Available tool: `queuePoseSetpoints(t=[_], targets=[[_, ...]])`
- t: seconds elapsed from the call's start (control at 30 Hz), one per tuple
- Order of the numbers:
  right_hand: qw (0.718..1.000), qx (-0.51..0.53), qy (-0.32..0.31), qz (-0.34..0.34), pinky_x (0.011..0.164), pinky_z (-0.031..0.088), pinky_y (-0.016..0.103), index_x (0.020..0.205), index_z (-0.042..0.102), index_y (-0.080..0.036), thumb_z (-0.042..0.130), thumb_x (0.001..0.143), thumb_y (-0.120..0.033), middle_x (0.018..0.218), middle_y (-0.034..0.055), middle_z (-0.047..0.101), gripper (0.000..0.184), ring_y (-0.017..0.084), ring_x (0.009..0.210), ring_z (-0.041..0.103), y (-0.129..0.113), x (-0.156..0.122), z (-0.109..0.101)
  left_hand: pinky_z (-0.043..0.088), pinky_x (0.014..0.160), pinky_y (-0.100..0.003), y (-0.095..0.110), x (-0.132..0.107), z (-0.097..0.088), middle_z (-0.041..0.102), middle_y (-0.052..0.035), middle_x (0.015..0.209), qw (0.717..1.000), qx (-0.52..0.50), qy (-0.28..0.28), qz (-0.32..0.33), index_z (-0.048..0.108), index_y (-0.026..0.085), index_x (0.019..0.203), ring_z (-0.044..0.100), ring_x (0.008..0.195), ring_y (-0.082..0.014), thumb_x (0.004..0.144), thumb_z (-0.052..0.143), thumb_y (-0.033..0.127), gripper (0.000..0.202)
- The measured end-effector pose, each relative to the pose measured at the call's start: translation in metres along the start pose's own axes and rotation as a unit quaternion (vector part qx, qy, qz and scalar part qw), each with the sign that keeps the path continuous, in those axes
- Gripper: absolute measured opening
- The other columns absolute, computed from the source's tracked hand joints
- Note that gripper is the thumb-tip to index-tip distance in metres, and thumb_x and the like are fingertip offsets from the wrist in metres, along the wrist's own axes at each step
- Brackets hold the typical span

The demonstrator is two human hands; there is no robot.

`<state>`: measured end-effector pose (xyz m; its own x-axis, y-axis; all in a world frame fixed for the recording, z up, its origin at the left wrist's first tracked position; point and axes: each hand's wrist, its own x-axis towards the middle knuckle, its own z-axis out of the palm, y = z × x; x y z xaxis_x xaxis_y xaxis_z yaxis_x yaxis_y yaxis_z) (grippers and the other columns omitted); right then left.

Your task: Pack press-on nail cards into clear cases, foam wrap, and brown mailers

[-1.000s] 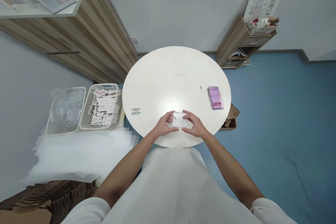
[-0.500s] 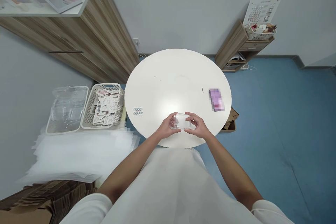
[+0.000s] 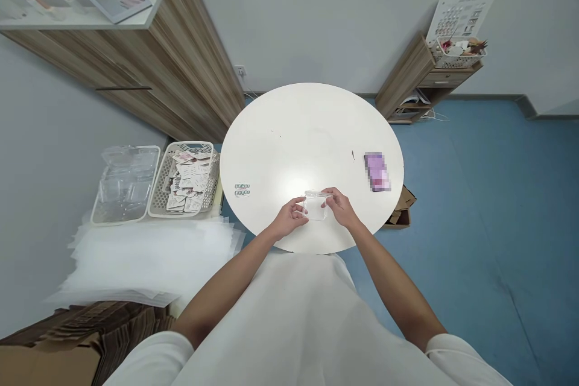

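A small clear plastic box (image 3: 315,210) is between my hands near the front edge of the round white table (image 3: 307,117). Its see-through lid (image 3: 316,194) stands raised along the far side. My left hand (image 3: 291,218) grips the box at its left side, fingers curled. At the upper right corner, my right hand (image 3: 340,205) has its fingers closed on the lid edge. Left of the hands lies a small sheet of nail-shaped pieces (image 3: 242,190), too small to make out clearly.
A purple pixelated item (image 3: 377,172) and a tiny dark object (image 3: 353,155) lie on the table's right. To the left are a basket of cards (image 3: 187,184), a tray of clear boxes (image 3: 126,184) and translucent sheets (image 3: 149,259). A cardboard box (image 3: 400,214) stands on the floor.
The clear box was closed between both hands; now its lid is lifted at the far side. My right hand has moved up toward the lid. The view has shifted slightly.
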<state>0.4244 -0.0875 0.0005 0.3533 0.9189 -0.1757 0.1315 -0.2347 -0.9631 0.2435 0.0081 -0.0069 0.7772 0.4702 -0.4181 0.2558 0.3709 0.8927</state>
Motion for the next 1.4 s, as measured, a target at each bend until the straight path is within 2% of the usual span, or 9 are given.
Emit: queuePoseSetpoints(t=[0.1, 0.27, 0.4, 0.53, 0.73, 0.93, 1.07, 1.23, 1.4], targets=[[0.998, -0.001, 0.031, 0.047, 0.068, 0.044, 0.031, 0.099, 0.053, -0.022, 0.037, 0.081, -0.049, 0.090, 0.0027, 0.059, 0.036, 0.012, 0.063, 0.056, 0.003, 0.004, 0.009, 0.043, 0.066, -0.027, -0.005, -0.001, 0.001, 0.051, -0.0021, 0.091, 1.000, 0.012, -0.006, 0.006, 0.041, 0.024, 0.120, 0.051, 0.063, -0.0055, 0.065, 0.066, 0.022, 0.061], [0.992, 0.032, 0.046, 0.114, 0.066, 0.043, 0.030, 0.109, 0.050, -0.020, 0.039, 0.079, -0.051, 0.087, 0.0038, 0.060, 0.045, 0.011, 0.060, 0.053, 0.003, 0.002, 0.016, 0.043, 0.066, -0.026, -0.013, -0.003, 0.003, 0.050, -0.0020, 0.090, 1.000, 0.020, -0.014, 0.008, 0.042, 0.024, 0.118, 0.051, 0.065, -0.0057, 0.066, 0.065, 0.023, 0.057], [0.986, 0.081, 0.050, 0.140, 0.065, 0.044, 0.031, 0.115, 0.048, -0.018, 0.041, 0.077, -0.051, 0.087, 0.0058, 0.060, 0.050, 0.012, 0.061, 0.053, 0.006, -0.005, 0.018, 0.043, 0.068, -0.027, -0.019, -0.003, 0.005, 0.050, -0.0017, 0.090, 1.000, 0.018, -0.014, 0.003, 0.042, 0.023, 0.117, 0.051, 0.065, -0.0054, 0.066, 0.065, 0.024, 0.056], [0.978, 0.102, 0.097, 0.153, 0.068, 0.046, 0.032, 0.120, 0.043, -0.022, 0.049, 0.074, -0.046, 0.100, 0.0061, 0.056, 0.052, 0.013, 0.068, 0.056, 0.018, -0.021, 0.024, 0.044, 0.071, -0.028, -0.026, 0.001, 0.005, 0.050, -0.0015, 0.091, 1.000, 0.018, 0.002, -0.011, 0.040, 0.024, 0.118, 0.052, 0.067, -0.0058, 0.067, 0.064, 0.023, 0.056], [0.975, 0.063, 0.128, 0.169, 0.071, 0.048, 0.033, 0.113, 0.049, -0.021, 0.054, 0.070, -0.039, 0.102, 0.0063, 0.053, 0.047, 0.014, 0.076, 0.055, 0.043, -0.037, 0.033, 0.044, 0.070, -0.029, -0.040, 0.012, 0.007, 0.052, -0.0029, 0.093, 0.996, 0.050, 0.058, -0.036, 0.032, 0.023, 0.122, 0.054, 0.068, -0.0074, 0.068, 0.061, 0.019, 0.061], [0.978, 0.023, 0.122, 0.168, 0.073, 0.048, 0.034, 0.115, 0.048, -0.021, 0.053, 0.069, -0.038, 0.103, 0.0065, 0.051, 0.050, 0.016, 0.082, 0.053, 0.064, -0.025, 0.036, 0.044, 0.072, -0.029, -0.054, 0.027, 0.012, 0.050, -0.0042, 0.095, 0.988, 0.107, 0.100, -0.045, 0.036, 0.020, 0.121, 0.052, 0.071, -0.0088, 0.068, 0.057, 0.013, 0.057], [0.978, -0.017, 0.124, 0.164, 0.073, 0.048, 0.034, 0.115, 0.049, -0.022, 0.051, 0.070, -0.039, 0.101, 0.0060, 0.049, 0.048, 0.015, 0.080, 0.052, 0.073, -0.017, 0.035, 0.042, 0.076, -0.030, -0.061, 0.036, 0.015, 0.049, -0.0052, 0.097, 0.979, 0.144, 0.135, -0.044, 0.039, 0.020, 0.120, 0.050, 0.078, -0.0110, 0.066, 0.055, 0.010, 0.057], [0.981, -0.024, 0.110, 0.156, 0.074, 0.047, 0.036, 0.118, 0.048, -0.023, 0.048, 0.072, -0.039, 0.096, 0.0049, 0.049, 0.048, 0.015, 0.075, 0.051, 0.077, -0.009, 0.027, 0.041, 0.079, -0.030, -0.061, 0.042, 0.024, 0.042, -0.0073, 0.109, 0.967, 0.181, 0.166, -0.063, 0.039, 0.023, 0.123, 0.047, 0.088, -0.0140, 0.064, 0.053, 0.009, 0.062], [0.984, -0.037, 0.086, 0.154, 0.074, 0.047, 0.036, 0.119, 0.047, -0.023, 0.047, 0.072, -0.034, 0.095, 0.0051, 0.049, 0.048, 0.016, 0.076, 0.051, 0.080, -0.006, 0.022, 0.040, 0.078, -0.031, -0.058, 0.046, 0.029, 0.043, -0.0081, 0.109, 0.962, 0.196, 0.172, -0.078, 0.038, 0.022, 0.125, 0.045, 0.089, -0.0157, 0.064, 0.052, 0.009, 0.065]])
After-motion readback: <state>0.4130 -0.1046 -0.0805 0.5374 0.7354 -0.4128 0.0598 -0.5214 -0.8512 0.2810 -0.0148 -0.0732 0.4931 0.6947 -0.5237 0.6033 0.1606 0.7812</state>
